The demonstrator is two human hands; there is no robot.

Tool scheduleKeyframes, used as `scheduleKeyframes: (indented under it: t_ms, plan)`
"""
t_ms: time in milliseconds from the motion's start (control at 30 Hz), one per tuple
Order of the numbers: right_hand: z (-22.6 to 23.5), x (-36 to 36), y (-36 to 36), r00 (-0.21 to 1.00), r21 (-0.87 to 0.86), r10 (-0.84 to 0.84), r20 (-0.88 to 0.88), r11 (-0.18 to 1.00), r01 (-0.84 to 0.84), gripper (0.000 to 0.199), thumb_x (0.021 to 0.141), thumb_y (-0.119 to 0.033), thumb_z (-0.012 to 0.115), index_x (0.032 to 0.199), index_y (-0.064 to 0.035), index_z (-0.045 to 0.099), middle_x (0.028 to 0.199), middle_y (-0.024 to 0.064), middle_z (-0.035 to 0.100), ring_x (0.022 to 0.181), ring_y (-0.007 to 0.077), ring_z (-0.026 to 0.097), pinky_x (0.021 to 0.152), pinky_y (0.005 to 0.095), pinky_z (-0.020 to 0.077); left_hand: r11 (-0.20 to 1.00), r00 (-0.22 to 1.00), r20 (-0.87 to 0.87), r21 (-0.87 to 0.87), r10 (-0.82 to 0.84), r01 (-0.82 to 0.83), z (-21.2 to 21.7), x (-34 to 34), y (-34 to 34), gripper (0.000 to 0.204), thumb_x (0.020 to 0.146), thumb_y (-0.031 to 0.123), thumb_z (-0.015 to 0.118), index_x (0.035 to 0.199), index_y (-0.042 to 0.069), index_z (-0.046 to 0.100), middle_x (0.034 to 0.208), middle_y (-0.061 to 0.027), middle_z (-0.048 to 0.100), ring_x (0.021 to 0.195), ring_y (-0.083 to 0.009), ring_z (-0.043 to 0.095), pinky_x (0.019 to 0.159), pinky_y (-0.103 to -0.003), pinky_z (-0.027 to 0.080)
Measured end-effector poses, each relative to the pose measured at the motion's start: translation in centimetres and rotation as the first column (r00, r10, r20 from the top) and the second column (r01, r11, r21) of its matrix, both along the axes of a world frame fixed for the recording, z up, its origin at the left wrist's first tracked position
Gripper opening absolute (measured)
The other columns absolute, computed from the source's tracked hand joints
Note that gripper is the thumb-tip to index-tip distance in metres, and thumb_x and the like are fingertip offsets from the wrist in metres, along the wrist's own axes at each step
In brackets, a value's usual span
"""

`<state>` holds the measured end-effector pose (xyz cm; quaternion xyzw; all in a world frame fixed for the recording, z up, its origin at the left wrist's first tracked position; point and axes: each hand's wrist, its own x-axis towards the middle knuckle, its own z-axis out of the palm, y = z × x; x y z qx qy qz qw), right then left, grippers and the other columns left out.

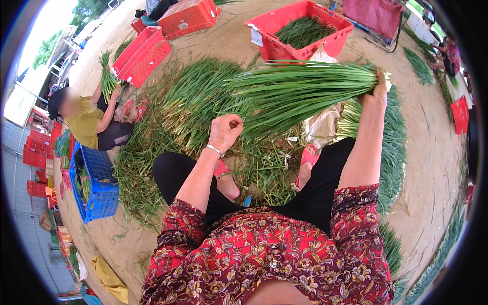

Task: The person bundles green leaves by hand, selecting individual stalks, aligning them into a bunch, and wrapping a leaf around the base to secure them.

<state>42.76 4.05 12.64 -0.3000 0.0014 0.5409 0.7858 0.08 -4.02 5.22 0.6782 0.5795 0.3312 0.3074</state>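
Note:
My right hand [375,90] is wrapped round the pale stem end of a bunch of garlic chives [305,91]. The long green leaves stretch leftward, above the pile on the ground. Just beside the drooping leaf tips, my left hand [226,133] is curled with thumb and fingers together; whatever it may pinch is too small to make out. Beneath the bunch lies a pale cloth sack [320,124]. A heap of chives [201,96] spreads ahead to the left, and laid-out chives [389,147] line my right side, partly behind my forearm.
Red crates [305,48] stand ahead, one with chives inside. Leaf scraps [269,178] cover the ground between my feet. At left a co-worker [84,119] holds another bunch [108,79], near a blue crate [99,198]. A yellow cloth [109,279] lies at lower left.

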Motion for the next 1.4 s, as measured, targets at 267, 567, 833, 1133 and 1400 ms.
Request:
scheduleKeyframes:
  t_ms: [267,567,833,1133,1400]
  plan:
    - [-0.2,-1.5,0.3,0.999,0.074,0.01,0.047,0.997,-0.014,0.016,0.089,-0.025,0.065,0.088,-0.0093,0.061,0.087,0.0074,0.065,0.082,0.027,0.063,0.08,0.0462,0.0535,0.954,0.857,-0.512,0.223,-0.059,0.199,-2.0,-0.5,-0.8,0.009,0.071,0.006,0.065,0.078,0.004,0.06,0.079,-0.0151,0.062,0.077,-0.0333,0.063,0.069,-0.044,0.052]
    - [-0.1,0.3,0.2,0.998,0.045,-0.058,0.029,0.997,0.057,0.019,0.088,-0.027,0.066,0.085,-0.0088,0.061,0.087,0.0073,0.065,0.082,0.028,0.062,0.08,0.0469,0.0526,0.962,0.973,-0.03,0.144,-0.231,0.233,2.5,-1.9,-3.5,0.013,0.075,-0.004,0.068,0.085,0.002,0.062,0.081,-0.0085,0.062,0.062,-0.0214,0.059,0.058,-0.03,0.049]
    - [0.5,-1.2,0.0,0.995,-0.045,-0.056,0.088,0.997,0.06,0.022,0.089,-0.03,0.064,0.084,-0.0098,0.06,0.089,0.007,0.065,0.083,0.028,0.062,0.08,0.0476,0.0522,0.902,0.965,-0.227,0.377,-0.128,0.209,1.3,-1.7,-3.5,0.015,0.069,-0.006,0.064,0.075,0.004,0.054,0.071,-0.0099,0.055,0.059,-0.0266,0.055,0.054,-0.035,0.046]
    - [-0.5,-0.4,0.5,0.997,0.042,-0.056,0.048,0.998,0.054,0.016,0.089,-0.025,0.065,0.085,-0.0094,0.061,0.086,0.0051,0.065,0.082,0.025,0.062,0.08,0.0434,0.0535,0.976,0.706,0.674,-0.17,0.218,-0.138,1.4,-4.0,-1.9,0.01,0.084,-0.001,0.055,0.079,0.004,0.062,0.068,-0.0006,0.057,0.057,-0.0071,0.053,0.051,-0.023,0.045]
    - [-0.4,-1.7,0.8,0.998,0.053,0.045,0.035,0.997,-0.047,0.018,0.089,-0.025,0.066,0.086,-0.0083,0.061,0.085,0.0058,0.065,0.079,0.0259,0.063,0.079,0.0437,0.054,0.987,0.937,0.33,-0.146,0.117,-0.072,3.3,-0.5,0.4,0.03,0.086,0.0,0.05,0.111,0.001,0.067,0.094,-0.0026,0.07,0.075,-0.0079,0.059,0.069,-0.023,0.049]
